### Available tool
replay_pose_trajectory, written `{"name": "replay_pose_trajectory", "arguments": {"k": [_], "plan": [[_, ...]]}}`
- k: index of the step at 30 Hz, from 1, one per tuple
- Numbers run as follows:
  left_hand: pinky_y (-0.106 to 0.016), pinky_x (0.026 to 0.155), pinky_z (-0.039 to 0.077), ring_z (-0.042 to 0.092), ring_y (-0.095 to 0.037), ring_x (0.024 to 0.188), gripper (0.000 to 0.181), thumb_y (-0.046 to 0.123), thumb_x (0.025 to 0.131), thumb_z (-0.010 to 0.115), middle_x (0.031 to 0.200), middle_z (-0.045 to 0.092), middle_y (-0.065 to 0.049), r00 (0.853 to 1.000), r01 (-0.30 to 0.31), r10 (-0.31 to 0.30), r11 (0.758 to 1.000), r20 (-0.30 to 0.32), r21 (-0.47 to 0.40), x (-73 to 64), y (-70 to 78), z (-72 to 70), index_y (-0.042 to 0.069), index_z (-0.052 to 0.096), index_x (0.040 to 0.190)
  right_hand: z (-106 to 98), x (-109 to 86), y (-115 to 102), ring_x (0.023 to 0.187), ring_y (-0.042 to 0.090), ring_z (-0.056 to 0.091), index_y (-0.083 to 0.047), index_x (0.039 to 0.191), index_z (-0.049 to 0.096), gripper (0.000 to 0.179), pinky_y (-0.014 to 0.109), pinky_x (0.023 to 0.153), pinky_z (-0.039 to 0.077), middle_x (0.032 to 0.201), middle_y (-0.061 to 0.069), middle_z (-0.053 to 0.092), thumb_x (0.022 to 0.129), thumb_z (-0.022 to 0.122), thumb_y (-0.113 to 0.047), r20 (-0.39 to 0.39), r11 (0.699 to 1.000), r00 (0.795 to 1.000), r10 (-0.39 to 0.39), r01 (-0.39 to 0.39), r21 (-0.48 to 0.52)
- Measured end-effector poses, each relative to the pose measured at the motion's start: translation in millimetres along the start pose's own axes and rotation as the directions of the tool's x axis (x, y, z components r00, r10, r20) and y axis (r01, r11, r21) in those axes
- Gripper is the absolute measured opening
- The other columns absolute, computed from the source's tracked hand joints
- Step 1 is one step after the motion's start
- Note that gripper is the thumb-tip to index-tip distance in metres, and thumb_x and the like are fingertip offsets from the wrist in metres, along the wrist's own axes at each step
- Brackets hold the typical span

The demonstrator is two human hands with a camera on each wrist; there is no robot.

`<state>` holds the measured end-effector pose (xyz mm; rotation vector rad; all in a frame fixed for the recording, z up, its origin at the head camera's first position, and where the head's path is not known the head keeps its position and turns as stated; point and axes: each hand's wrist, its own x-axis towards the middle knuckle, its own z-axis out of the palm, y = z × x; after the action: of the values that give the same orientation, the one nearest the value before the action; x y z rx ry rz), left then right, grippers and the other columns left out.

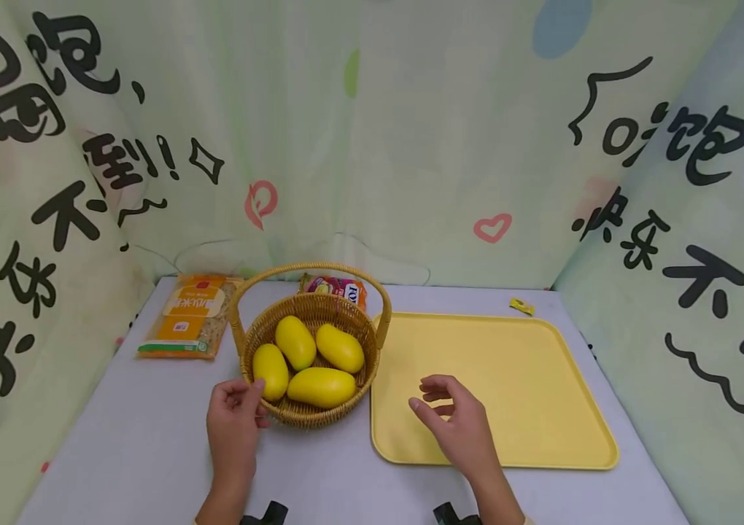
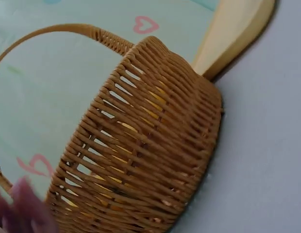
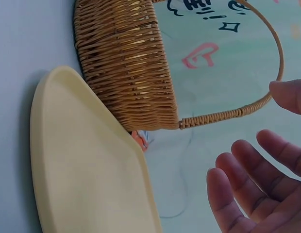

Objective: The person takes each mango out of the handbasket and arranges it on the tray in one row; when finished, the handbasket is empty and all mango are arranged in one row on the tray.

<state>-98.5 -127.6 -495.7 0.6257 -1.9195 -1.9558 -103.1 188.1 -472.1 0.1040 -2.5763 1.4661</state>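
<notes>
Nearest my head camera, at the bottom edge, a black fitting (image 1: 271, 512) sits beside the left forearm. Just beyond, the left hand (image 1: 234, 419) has its thumb by the basket's near-left rim, fingers partly curled; I can't tell whether it grips the wicker or only hovers there. The right hand (image 1: 460, 426) is released, fingers loosely bent over the tray (image 1: 516, 394).

The basket (image 1: 308, 418) stands upright between both hands, probably so either can reach it; its walls, I judge, stop the four mangoes (image 1: 322, 388) rolling. The handle (image 1: 309, 267) arches over the fruit.

From the left hand, the basket lies just to the right and ahead, the leftmost mango closest. From the right hand, it is ahead and leftward, clearly apart. A bag (image 1: 184, 321) and a packet (image 1: 335, 287) lie behind.
</notes>
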Motion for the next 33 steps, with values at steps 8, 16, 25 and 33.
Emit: {"name": "replay_pose_trajectory", "arguments": {"k": [8,16,25,33], "plan": [[-0.035,0.074,0.064,0.059,-0.027,0.118,0.064,0.042,0.102,0.069,0.14,0.051,-0.012,0.971,0.239,-0.237,0.968,0.033,-0.074,12.4,-11.5,-12.8,0.019,0.04,0.154,4.3,-6.6,2.6,0.098,0.009,0.07,-0.016,0.118,0.073,0.03,0.028,0.084,0.059,0.113,0.004,0.077,0.091,0.084,-0.021,0.002,0.997,0.998,0.063,-0.063,0.051],[-0.046,0.094,0.061,0.036,-0.037,0.156,0.099,0.017,0.099,0.074,0.179,0.011,-0.002,0.948,0.22,-0.202,0.975,0.247,-0.045,15.7,-20.0,-11.5,0.039,0.01,0.171,4.4,-8.3,10.9,0.099,0.007,0.07,-0.017,0.12,0.072,0.03,0.028,0.085,0.059,0.116,0.01,0.076,0.092,0.083,-0.023,0.016,0.994,0.996,0.093,-0.093,0.058],[-0.027,0.094,0.06,0.025,-0.036,0.161,0.107,-0.001,0.093,0.075,0.178,0.014,0.005,0.943,0.196,-0.18,0.98,0.281,-0.029,15.1,-22.9,-9.1,0.039,0.013,0.171,-1.6,-5.2,14.0,0.115,0.026,0.067,-0.019,0.129,0.067,0.05,0.028,0.089,0.06,0.13,0.011,0.07,0.085,0.09,-0.021,0.057,0.986,0.993,0.1,-0.106,0.13],[-0.032,0.095,0.061,0.03,-0.032,0.159,0.105,-0.002,0.094,0.074,0.177,0.02,0.002,0.939,0.235,-0.21,0.97,0.271,-0.061,14.3,-24.4,-10.5,0.038,0.014,0.17,-2.1,20.3,-13.3,0.13,0.038,0.059,-0.024,0.146,0.056,0.078,0.03,0.085,0.063,0.15,0.005,0.057,0.079,0.095,-0.027,0.251,0.997,0.968,-0.004,-0.015,0.076]]}}
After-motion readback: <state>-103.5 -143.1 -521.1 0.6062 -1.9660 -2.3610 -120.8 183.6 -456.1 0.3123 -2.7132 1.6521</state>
